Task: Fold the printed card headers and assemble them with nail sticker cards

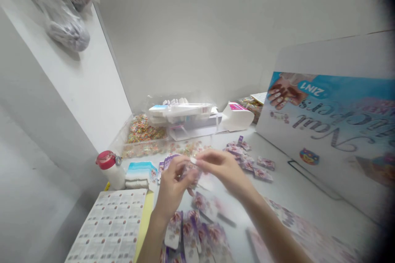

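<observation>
Over the middle of the white table, my left hand (175,181) is closed around a small printed pink and purple packet (190,169). Beside it, the fingertips of my right hand (217,166) pinch a small white piece (193,160) at the packet's top edge; motion blur hides its exact shape. Under my hands lie several purple and pink printed cards (191,230), overlapping near the front edge. A heap of small purple boxes (242,154) sits beyond my right hand.
A red-lidded bottle (112,170) and a sheet of labels (114,224) stand at left. Behind are a tray of colourful beads (145,129) and plastic-wrapped items (185,111). A large printed box (330,131) bounds the right side.
</observation>
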`<control>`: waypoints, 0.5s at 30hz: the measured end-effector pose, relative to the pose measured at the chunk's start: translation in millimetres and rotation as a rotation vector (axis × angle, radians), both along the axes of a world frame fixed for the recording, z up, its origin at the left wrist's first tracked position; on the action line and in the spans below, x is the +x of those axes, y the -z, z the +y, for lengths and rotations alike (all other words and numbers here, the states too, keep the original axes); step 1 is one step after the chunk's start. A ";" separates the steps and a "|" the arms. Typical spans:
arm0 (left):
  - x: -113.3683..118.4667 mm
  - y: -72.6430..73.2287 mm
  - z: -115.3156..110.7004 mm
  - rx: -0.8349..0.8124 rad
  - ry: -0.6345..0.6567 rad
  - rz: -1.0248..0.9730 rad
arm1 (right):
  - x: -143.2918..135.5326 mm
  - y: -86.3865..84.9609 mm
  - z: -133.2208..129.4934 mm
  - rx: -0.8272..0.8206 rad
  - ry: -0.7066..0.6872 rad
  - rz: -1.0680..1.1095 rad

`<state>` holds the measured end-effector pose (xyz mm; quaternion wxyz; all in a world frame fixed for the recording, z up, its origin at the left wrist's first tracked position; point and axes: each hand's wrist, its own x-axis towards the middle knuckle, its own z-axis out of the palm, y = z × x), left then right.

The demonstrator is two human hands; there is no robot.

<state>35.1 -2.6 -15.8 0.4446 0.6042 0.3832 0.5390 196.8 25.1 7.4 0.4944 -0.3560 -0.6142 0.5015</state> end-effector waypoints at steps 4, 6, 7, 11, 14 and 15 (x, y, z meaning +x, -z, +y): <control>1.6 -2.8 -2.7 -0.030 0.025 -0.007 | 1.3 -2.6 -5.5 0.031 -0.034 0.029; 2.0 -3.8 -3.4 -0.047 0.033 -0.013 | 1.4 -2.9 -7.2 0.068 -0.051 0.045; 2.1 -4.1 -3.6 -0.054 0.034 -0.016 | 1.5 -2.6 -7.3 0.084 -0.055 0.042; 0.5 -3.8 -3.2 -0.067 0.048 0.005 | 6.1 -1.1 -4.4 0.124 -0.097 -0.005; 0.8 -3.5 -1.5 -0.065 0.019 -0.032 | 12.5 -1.6 -2.4 0.178 -0.177 -0.099; 1.8 -3.2 -0.7 -0.060 -0.009 -0.052 | 14.0 -2.1 -2.3 0.191 -0.213 -0.136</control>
